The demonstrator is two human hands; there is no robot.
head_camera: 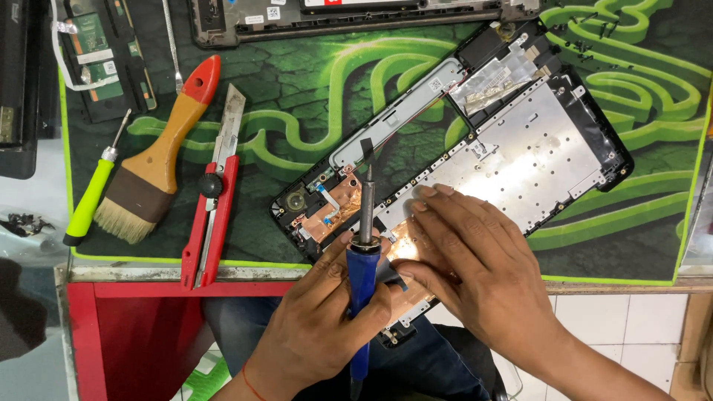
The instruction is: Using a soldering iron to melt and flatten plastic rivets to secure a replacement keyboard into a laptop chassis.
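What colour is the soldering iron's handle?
Blue, clearest in the head view: soldering iron held in the left hand.

Small white stickers [435, 84] (rectangular) on the opened laptop's parts.

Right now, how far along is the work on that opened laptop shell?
Done: the laptop shell lies stripped, metal plate bare, loose screws set aside. In hand: the left hand holds the blue soldering iron, tip near the copper foil, and the right hand presses the plate. Left: nothing is refitted.
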